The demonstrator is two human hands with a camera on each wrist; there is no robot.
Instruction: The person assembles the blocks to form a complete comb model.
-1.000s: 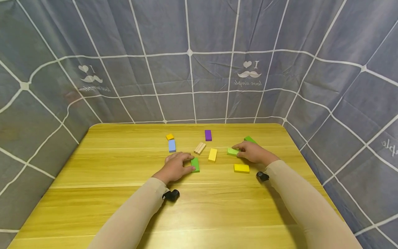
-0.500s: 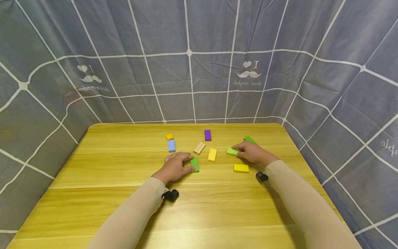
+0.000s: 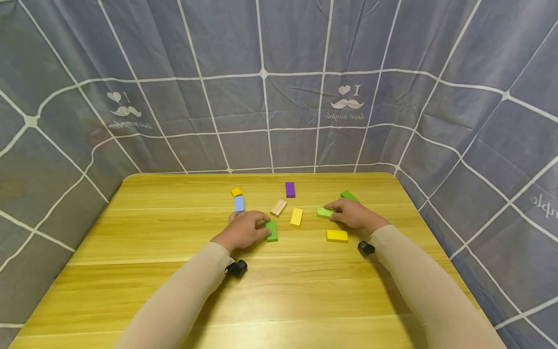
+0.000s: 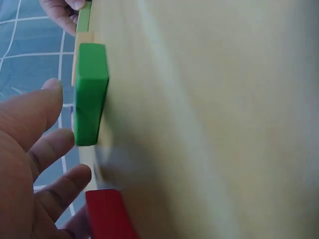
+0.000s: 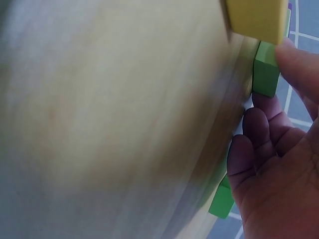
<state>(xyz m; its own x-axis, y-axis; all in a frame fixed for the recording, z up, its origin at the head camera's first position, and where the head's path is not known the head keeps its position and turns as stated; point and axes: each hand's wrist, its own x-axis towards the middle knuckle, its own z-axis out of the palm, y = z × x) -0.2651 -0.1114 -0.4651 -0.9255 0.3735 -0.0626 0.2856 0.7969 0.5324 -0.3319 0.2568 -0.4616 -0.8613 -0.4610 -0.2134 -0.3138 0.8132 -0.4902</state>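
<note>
My left hand (image 3: 244, 230) is low over the table beside a green block (image 3: 271, 231). In the left wrist view its thumb and fingers are spread apart, next to the green block (image 4: 90, 94) without gripping it. A red block (image 4: 110, 214) lies by the lower fingers there; in the head view the hand hides it. My right hand (image 3: 355, 214) pinches a light green block (image 3: 324, 213) on the table, thumb on one side and index finger on the other. The right wrist view shows this light green block (image 5: 266, 72) between those fingertips.
Between the hands lie a yellow block (image 3: 296, 217) and a plain wood block (image 3: 278, 208). Farther back are purple (image 3: 290, 189), blue (image 3: 239, 203) and orange (image 3: 236, 192) blocks. Another yellow block (image 3: 337, 236) is nearer, below the right hand; a darker green block (image 3: 349, 196) sits beyond it.
My left hand has shifted slightly left, its thumb drawing back from the top of the green block. The right hand keeps its pinch on the light green block.
</note>
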